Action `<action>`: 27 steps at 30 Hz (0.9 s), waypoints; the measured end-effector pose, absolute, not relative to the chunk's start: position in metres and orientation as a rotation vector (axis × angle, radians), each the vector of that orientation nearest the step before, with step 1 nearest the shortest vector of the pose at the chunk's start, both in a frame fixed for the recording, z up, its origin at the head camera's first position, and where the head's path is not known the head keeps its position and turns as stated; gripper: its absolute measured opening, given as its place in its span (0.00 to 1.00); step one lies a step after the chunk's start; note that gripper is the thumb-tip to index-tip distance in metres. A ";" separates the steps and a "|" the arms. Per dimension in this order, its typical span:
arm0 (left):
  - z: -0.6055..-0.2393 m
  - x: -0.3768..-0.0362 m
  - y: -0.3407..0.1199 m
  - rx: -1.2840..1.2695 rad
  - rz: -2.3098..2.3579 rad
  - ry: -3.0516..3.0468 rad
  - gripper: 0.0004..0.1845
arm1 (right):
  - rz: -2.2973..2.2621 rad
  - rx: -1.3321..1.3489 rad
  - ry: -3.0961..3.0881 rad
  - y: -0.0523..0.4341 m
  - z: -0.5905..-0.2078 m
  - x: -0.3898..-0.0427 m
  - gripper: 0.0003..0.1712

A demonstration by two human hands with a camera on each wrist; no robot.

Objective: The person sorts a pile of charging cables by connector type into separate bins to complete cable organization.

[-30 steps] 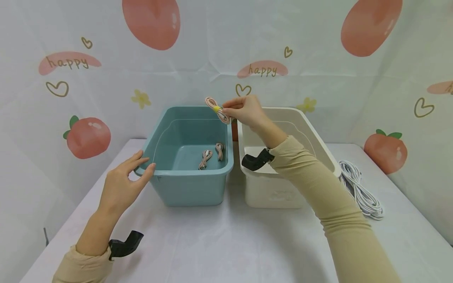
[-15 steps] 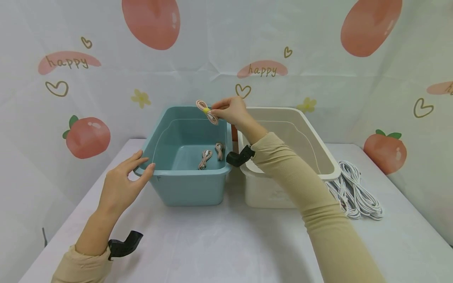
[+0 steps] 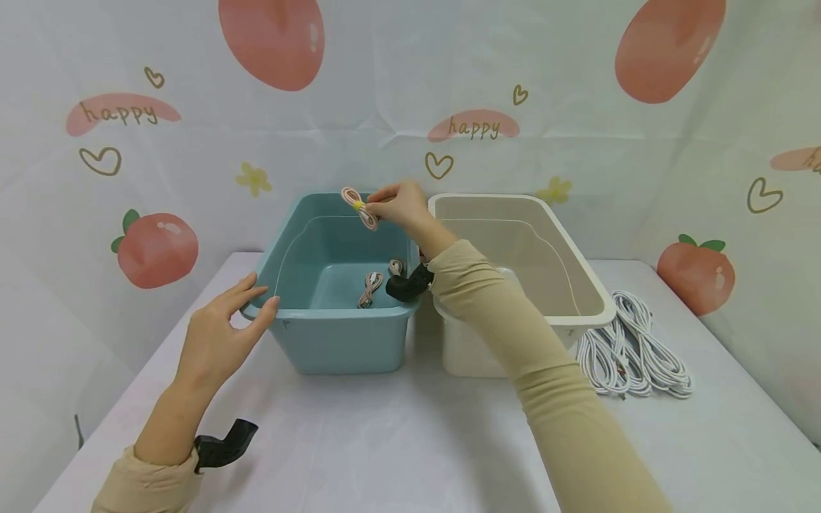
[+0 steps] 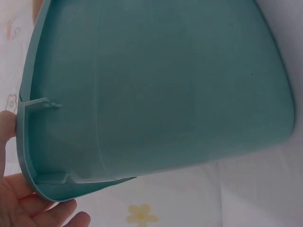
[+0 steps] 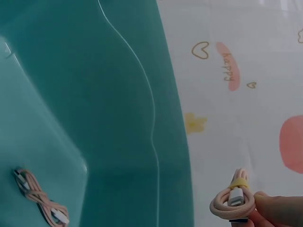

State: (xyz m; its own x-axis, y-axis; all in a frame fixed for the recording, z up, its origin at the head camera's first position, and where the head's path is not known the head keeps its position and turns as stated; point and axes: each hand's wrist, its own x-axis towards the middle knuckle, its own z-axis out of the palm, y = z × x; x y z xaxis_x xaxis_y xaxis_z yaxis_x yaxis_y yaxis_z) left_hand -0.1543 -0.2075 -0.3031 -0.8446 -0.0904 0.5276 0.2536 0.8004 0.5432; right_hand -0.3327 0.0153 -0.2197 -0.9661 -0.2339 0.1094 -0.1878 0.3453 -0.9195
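Change: pink cable bundle (image 3: 360,207) carried further left, off the white bin (image 3: 580,296) and now above the blue bin (image 3: 340,342) (far side).
Meaning: likely close to a drop, judging by two similar bundles (image 3: 370,288) already lying on the blue floor.
Right hand (image 3: 399,205): raised over the blue bin, fingertips pinching the bundle at its yellow tie, forearm reaching across.
Left hand (image 3: 221,338): unmoved, fingers resting loosely on the blue bin's near-left corner, steadying.
Right of table: white cord coils (image 3: 631,353) beside the white bin.
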 end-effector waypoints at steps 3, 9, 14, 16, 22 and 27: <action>-0.303 -0.155 -0.207 -0.121 -0.839 -2.434 0.21 | -1.717 -0.400 2.569 0.009 -0.223 -0.334 0.13; -0.303 -0.155 -0.207 -0.114 -0.838 -2.436 0.21 | -1.727 -0.387 2.563 -0.003 -0.226 -0.333 0.12; -0.302 -0.154 -0.208 -0.111 -0.842 -2.443 0.22 | -1.700 -0.364 2.577 -0.012 -0.227 -0.330 0.12; -0.302 -0.154 -0.208 -0.110 -0.843 -2.444 0.22 | -1.669 -0.349 2.594 -0.016 -0.228 -0.329 0.12; -0.301 -0.154 -0.208 -0.109 -0.844 -2.443 0.22 | -1.617 -0.292 2.619 -0.026 -0.231 -0.330 0.11; -0.302 -0.155 -0.209 -0.113 -0.840 -2.439 0.22 | -1.609 -0.264 2.633 -0.029 -0.232 -0.332 0.11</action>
